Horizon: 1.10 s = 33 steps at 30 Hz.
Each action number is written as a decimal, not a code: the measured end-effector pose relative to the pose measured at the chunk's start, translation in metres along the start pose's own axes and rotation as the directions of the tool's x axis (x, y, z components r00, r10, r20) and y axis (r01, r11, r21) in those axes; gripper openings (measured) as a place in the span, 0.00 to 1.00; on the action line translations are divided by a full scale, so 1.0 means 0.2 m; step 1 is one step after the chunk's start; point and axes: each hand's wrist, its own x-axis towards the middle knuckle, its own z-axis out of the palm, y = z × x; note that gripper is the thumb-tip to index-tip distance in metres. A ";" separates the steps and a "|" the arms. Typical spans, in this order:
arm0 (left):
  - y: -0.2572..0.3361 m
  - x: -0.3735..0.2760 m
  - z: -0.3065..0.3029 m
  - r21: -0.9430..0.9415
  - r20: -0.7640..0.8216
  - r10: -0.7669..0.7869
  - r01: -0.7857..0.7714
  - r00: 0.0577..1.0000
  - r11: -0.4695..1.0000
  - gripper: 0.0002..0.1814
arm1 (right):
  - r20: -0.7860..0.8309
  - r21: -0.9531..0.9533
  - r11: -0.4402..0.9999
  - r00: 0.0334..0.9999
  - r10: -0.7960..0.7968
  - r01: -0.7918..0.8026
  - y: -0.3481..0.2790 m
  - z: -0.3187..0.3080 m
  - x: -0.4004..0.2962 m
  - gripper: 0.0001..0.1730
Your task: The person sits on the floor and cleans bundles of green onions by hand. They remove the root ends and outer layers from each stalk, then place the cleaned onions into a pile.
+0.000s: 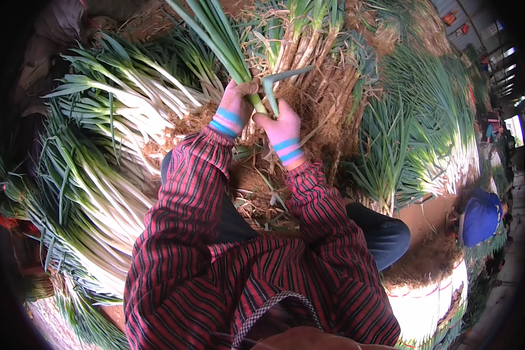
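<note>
My left hand (237,103), in a pink knit glove with a blue-striped cuff, grips a green onion (236,57) by its lower green part, with the leaves pointing up and away from me. My right hand (281,127), gloved alike, pinches the pale stalk below it; a bent green leaf (271,89) stands out between thumb and fingers. The stalk's lower end is hidden behind the hands. Just beyond lies a heap of untrimmed green onions (306,50) with brown roots and dry outer skins.
At left lie piles of green onions with white stalks (109,188). More leafy bundles (446,144) stand at right. A tied bundle (433,306) with roots up is at lower right, near a person in blue (481,217). Leaf scraps (262,201) litter the ground between my knees.
</note>
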 end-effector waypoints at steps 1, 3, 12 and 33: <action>0.03 -0.01 0.00 -0.087 0.105 -0.079 0.088 0.991 0.992 0.25 | 0.016 0.022 0.998 0.999 0.051 -0.051 0.00 0.00 0.01 0.21; 0.09 -0.05 0.07 0.062 0.103 -0.128 0.122 0.986 0.991 0.28 | 0.110 0.341 0.931 0.989 0.097 -0.129 0.05 -0.01 0.01 0.17; 0.00 0.01 -0.03 0.459 0.002 0.033 -0.030 0.999 0.888 0.22 | -0.066 -0.015 0.989 0.987 -0.146 0.145 0.02 -0.02 -0.12 0.12; -0.01 -0.04 0.00 0.490 -0.230 0.144 -0.014 0.962 0.871 0.21 | 0.017 0.003 0.999 0.999 -0.042 0.042 0.03 0.03 -0.02 0.15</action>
